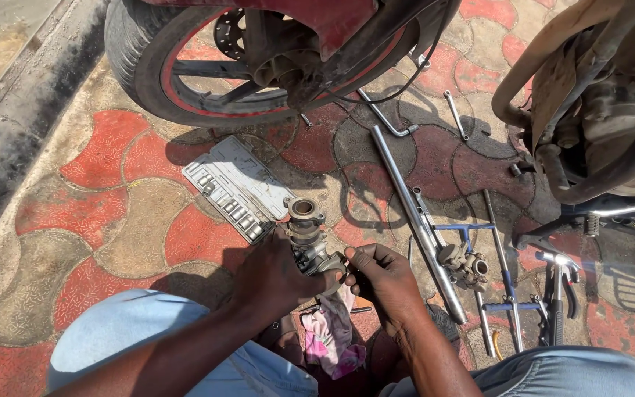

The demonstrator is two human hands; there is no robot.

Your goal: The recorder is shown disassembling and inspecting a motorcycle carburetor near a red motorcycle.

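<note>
My left hand (273,276) grips a grey metal carburetor (306,228) from its left side, holding it upright with its round opening facing up. My right hand (380,279) is curled against the carburetor's lower right part, fingertips touching it. Both hands hover just above the paved ground between my knees. A pink and white rag (328,334) lies under my hands.
A socket set tray (233,187) lies on the red and tan paving, ahead-left. A motorcycle wheel (207,66) stands at the top. A long metal tube (413,217), a second carburetor (466,265), wrenches (456,114) and pliers (561,283) lie to the right, below a motorcycle engine (597,95).
</note>
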